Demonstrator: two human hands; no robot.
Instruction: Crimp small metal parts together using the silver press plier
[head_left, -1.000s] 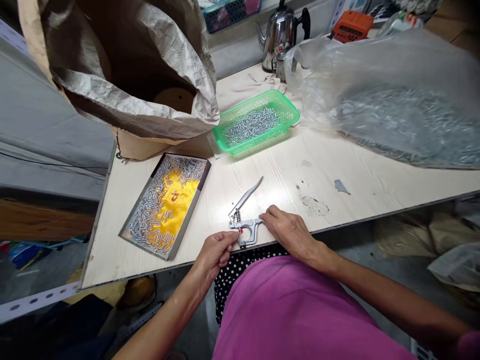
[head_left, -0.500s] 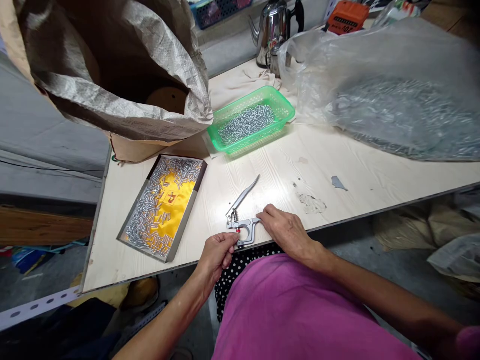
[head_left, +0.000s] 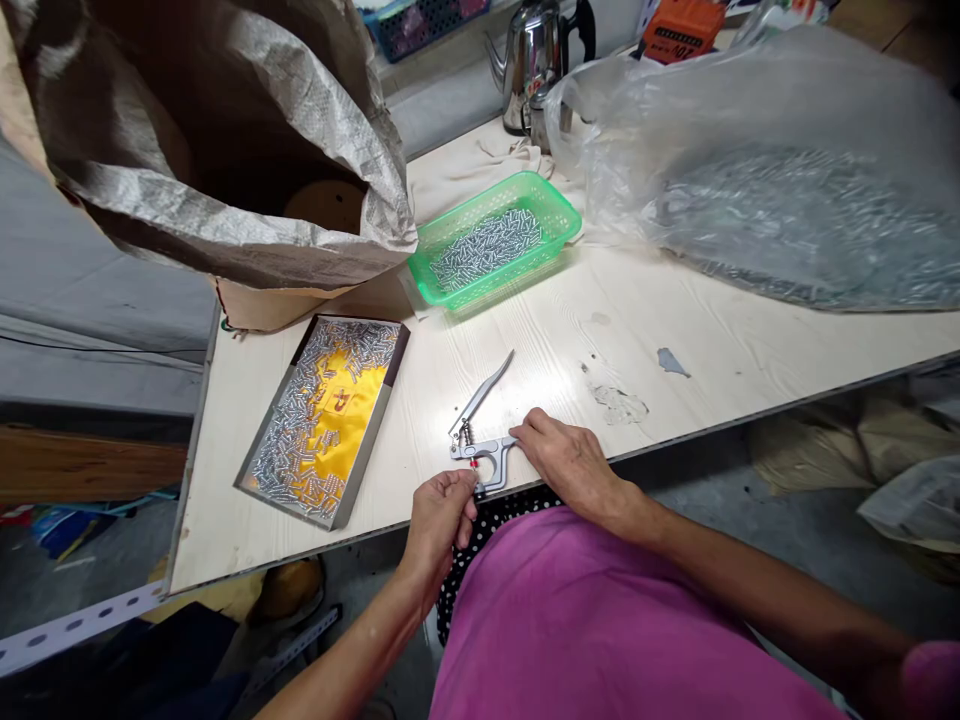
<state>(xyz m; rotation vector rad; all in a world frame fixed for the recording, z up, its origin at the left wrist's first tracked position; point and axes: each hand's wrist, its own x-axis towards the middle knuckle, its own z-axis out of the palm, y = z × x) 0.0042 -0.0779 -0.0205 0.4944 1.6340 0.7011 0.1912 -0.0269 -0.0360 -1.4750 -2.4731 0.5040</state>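
Grey metal snap-fastener pliers (head_left: pixel 491 451) lie at the table's front edge, with one handle angled up and away and a small coil spring near the pivot. My right hand (head_left: pixel 566 460) is closed, its thumb and fingertips pinching the end of the pliers' near frame. At the jaw, just below a small red part, the fingertips of my left hand (head_left: pixel 441 515) press together; whatever is between them is too small to make out. To the left, a shallow box (head_left: pixel 373 432) with yellow cloth lining holds many small metal springs (head_left: pixel 281 440).
Behind the pliers, a green plastic basket (head_left: pixel 564 222) holds more small springs. A large open sack (head_left: pixel 300 262) stands back left. A clear plastic bag (head_left: pixel 795 220) of metal pieces fills the right. A steel kettle (head_left: pixel 529 62) stands at the back.
My left hand has turned slightly, its wrist a little more upright, while its fingertips remain at the jaw. My right hand keeps its hold. The whole view has shifted slightly.
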